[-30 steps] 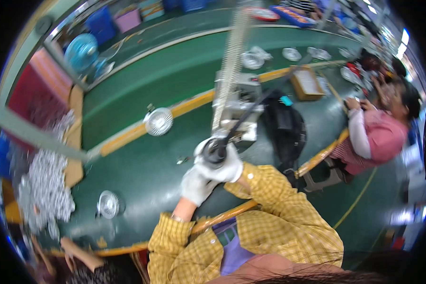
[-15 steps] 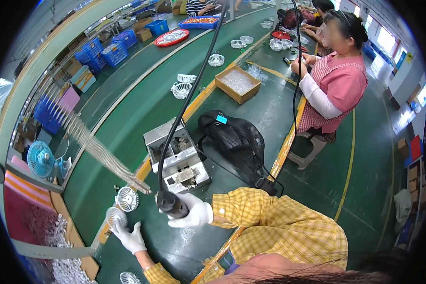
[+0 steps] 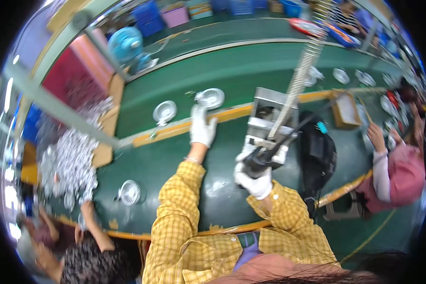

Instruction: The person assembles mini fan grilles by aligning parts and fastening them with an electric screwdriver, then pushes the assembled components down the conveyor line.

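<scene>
My left hand [image 3: 202, 128], in a white glove, reaches across the table to the belt's edge. Its fingers are stretched out with the thumb apart, their tips at a round clear plastic cage-like part [image 3: 211, 98]; whether they touch it I cannot tell. A second such part [image 3: 165, 112] rests to its left. In my gloved right hand [image 3: 255, 181] is a dark, corded electric screwdriver [image 3: 259, 160], hanging from a coil spring [image 3: 296, 85]. The tool is in front of a grey metal fixture box [image 3: 266, 100], partly hiding it.
A black bag [image 3: 317, 154] lies right of the fixture, beyond it a cardboard box [image 3: 344, 111]. Another cage part [image 3: 129, 192] sits at left, near a heap of clear pieces [image 3: 71, 158]. Co-workers sit on both sides. The green belt [image 3: 241, 68] runs along the far side.
My view has swung left. The left hand has moved off one cage part, which now lies by the belt's edge, to the other. The right hand still grips the screwdriver.
</scene>
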`<action>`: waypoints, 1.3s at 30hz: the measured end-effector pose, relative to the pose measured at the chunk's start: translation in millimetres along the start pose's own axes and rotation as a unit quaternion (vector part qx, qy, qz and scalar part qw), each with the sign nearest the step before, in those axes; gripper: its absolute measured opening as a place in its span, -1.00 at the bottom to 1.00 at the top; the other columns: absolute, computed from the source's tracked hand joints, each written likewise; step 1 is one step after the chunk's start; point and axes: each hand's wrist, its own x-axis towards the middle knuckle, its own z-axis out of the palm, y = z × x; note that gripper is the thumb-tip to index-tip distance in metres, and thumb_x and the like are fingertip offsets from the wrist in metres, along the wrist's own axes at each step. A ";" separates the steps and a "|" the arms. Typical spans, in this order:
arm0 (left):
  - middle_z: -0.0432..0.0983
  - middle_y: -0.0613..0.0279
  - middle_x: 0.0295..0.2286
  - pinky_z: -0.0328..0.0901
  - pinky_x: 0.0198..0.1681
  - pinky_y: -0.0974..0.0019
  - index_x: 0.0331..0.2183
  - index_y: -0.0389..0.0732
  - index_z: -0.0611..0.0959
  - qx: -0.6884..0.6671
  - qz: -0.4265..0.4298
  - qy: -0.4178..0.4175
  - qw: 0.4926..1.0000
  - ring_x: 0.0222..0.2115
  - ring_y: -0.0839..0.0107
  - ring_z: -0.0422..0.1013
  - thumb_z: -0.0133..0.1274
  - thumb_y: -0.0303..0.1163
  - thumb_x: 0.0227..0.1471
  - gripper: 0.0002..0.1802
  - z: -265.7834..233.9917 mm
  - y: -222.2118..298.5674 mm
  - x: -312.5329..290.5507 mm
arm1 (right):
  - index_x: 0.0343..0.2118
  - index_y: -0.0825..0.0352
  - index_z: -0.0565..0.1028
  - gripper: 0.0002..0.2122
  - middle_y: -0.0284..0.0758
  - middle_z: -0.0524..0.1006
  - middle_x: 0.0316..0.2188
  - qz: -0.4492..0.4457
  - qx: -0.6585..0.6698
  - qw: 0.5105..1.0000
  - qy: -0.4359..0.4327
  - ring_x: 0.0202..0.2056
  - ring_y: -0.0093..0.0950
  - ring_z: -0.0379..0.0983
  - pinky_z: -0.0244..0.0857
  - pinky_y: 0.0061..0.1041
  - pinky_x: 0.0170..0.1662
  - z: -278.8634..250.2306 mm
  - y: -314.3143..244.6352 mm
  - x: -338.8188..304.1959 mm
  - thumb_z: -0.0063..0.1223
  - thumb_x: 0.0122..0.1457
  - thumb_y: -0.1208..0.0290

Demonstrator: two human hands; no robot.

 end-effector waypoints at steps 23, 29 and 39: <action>0.47 0.02 -0.30 0.26 -0.13 0.18 -0.37 -0.17 0.66 0.201 -0.305 -0.041 0.930 -0.22 0.13 0.37 0.19 -0.26 -0.20 -0.73 -255.6 -16.0 -186.3 | -0.19 0.30 0.27 -0.40 -0.42 0.30 -0.64 -0.119 -0.012 0.990 -0.078 -0.63 -0.55 0.24 0.20 -0.53 -0.51 -7.7 -86.0 29.1 -0.05 0.00 -0.23; 0.40 0.10 -0.54 0.27 -0.34 0.14 -0.53 -0.13 0.65 0.064 -0.024 -0.194 0.979 -0.41 0.12 0.35 0.22 -0.15 -0.27 -0.74 -168.8 49.9 -127.4 | -0.24 0.38 0.30 -0.35 -0.42 0.32 -0.67 -0.224 -0.079 0.971 0.012 -0.65 -0.57 0.24 0.15 -0.58 -0.54 -17.9 -91.9 48.0 0.05 -0.08 -0.22; 0.38 0.14 -0.55 0.25 -0.36 0.15 -0.54 -0.10 0.63 -0.084 0.056 -0.331 0.938 -0.42 0.16 0.33 0.25 -0.06 -0.32 -0.67 -99.5 105.8 -108.1 | -0.28 0.48 0.37 -0.44 -0.36 0.40 -0.65 -0.206 0.019 0.978 -0.017 -0.65 -0.61 0.30 0.15 -0.67 -0.59 -11.4 -60.2 34.1 0.28 -0.13 0.05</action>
